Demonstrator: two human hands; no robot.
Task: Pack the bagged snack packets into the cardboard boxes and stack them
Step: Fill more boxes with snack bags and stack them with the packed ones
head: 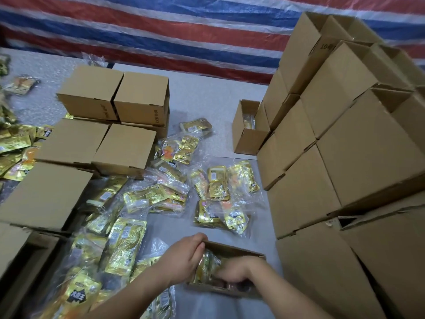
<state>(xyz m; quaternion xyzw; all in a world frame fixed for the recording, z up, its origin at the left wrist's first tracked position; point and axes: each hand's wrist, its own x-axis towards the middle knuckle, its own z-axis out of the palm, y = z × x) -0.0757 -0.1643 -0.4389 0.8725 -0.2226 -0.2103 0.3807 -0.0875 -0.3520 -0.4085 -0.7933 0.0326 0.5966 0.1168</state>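
Both hands (pixel 184 256) (pixel 234 271) press bagged packets (pixel 207 263) into open box (pixel 232 249).

Two hands (pixel 184 256), many cardboard boxes (pixel 358 143), many bagged snack packets (pixel 216 185).

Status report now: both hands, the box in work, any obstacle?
Left hand and right hand both in open box, pressing bagged packets. Loose bags beside it. No obstacle seen.

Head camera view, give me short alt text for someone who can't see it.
Both hands push a bag into an open box on the floor. More bags lie ahead; box stacks rise on the right.
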